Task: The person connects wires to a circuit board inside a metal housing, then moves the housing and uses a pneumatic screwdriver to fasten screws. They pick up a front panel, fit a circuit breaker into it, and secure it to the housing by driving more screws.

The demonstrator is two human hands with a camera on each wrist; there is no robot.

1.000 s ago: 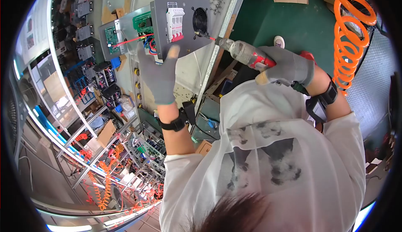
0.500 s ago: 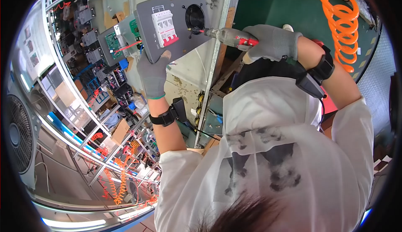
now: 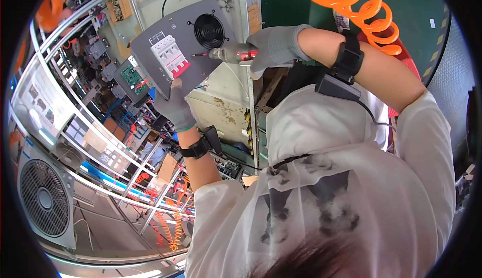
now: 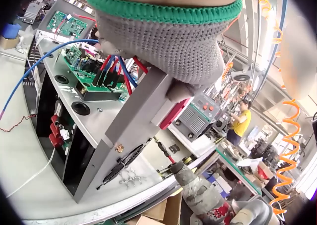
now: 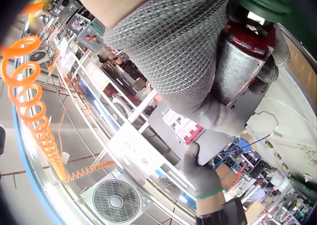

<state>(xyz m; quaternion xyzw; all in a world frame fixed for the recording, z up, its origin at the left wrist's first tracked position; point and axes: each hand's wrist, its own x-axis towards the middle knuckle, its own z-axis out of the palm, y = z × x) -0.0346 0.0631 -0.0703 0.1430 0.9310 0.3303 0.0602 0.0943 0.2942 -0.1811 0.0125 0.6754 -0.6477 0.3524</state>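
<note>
My gloved left hand (image 3: pixel 174 108) holds the near edge of a grey metal panel (image 3: pixel 193 80), its thumb on the face below a white circuit breaker with red switches (image 3: pixel 169 56). From the left wrist, the panel stands upright beside a green circuit board (image 4: pixel 99 74) with red and blue wires, the glove (image 4: pixel 163 47) over its top edge. My gloved right hand (image 3: pixel 276 47) grips a worn grey-and-red power screwdriver (image 3: pixel 233 53). Its bit points at the panel's face, between the breaker and a round black fan grille (image 3: pixel 209 31).
An orange coiled air hose (image 3: pixel 371 27) hangs at the upper right. Beneath the panel lies a light worktop (image 3: pixel 221 105) with a metal edge. A loose blue wire (image 4: pixel 39 64) arcs beside the housing. A floor fan (image 3: pixel 45 200) stands far left; a person in yellow (image 4: pixel 241 123) is in the background.
The screwdriver has moved left, from the fan grille's corner toward the breaker. My left hand went from spread fingers to a hold on the panel's edge. The panel now looks more tilted.
</note>
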